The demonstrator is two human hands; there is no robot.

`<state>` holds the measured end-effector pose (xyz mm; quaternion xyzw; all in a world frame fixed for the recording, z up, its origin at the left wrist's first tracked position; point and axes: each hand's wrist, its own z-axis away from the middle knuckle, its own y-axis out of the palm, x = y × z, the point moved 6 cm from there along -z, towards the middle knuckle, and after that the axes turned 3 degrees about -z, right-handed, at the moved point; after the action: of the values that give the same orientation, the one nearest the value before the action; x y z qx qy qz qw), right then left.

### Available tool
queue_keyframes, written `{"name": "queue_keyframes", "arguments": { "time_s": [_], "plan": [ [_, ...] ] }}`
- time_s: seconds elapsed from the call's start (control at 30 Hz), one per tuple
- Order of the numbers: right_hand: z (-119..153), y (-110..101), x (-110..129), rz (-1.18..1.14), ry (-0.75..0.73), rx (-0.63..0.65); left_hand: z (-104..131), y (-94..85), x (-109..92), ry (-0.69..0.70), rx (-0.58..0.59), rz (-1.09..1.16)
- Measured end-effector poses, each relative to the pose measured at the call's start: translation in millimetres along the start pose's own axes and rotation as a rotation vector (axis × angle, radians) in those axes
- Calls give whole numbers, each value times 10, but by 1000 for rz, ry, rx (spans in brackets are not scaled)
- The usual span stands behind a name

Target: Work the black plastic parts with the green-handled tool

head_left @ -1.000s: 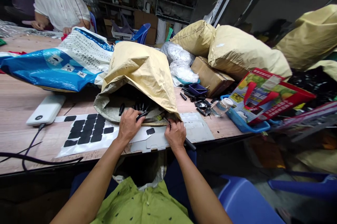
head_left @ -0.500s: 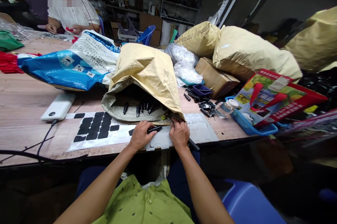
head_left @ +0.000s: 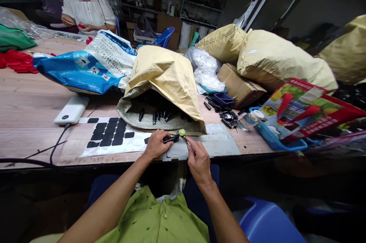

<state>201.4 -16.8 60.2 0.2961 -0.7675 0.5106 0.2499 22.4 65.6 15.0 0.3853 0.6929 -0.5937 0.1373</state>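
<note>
My left hand (head_left: 156,144) is closed around a slim black tube-like piece (head_left: 172,139), whose end points right over a flat grey plate (head_left: 211,146) at the table edge. In my right hand (head_left: 200,162) is a small hammer (head_left: 182,132) with a yellow-green face and a metal shaft; my fingers hide its handle. The hammer's head is at the tip of the black piece, though I cannot tell whether they touch. Just beyond both hands lies a tan woven sack (head_left: 168,69), its mouth facing me, with several black pieces (head_left: 154,116) inside.
A white sheet with black stickers (head_left: 110,132) and a white power bank (head_left: 72,110) lie left. Loose black parts (head_left: 227,117), a clear jar (head_left: 250,120) and a blue basket (head_left: 291,146) stand right. A co-worker in white (head_left: 85,14) sits across the table.
My right hand has turned and drawn back a little, bringing the hammer's head up to the black piece. The left hand keeps its grip. The whole view has shifted slightly.
</note>
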Motion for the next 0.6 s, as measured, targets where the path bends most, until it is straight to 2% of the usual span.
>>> {"name": "queue_keyframes", "arguments": {
  "time_s": [0.2,0.3,0.43,0.6],
  "plan": [
    [46,62,-7,117,-12,-11,-2,22,33,0,-4,9],
    [46,69,-24,99,10,2,-4,27,43,-11,-1,20],
    [55,66,74,67,-48,-22,2,17,32,-5,-7,43],
    [104,186,109,117,-69,62,8,8,21,-13,-12,42]
  ]
}}
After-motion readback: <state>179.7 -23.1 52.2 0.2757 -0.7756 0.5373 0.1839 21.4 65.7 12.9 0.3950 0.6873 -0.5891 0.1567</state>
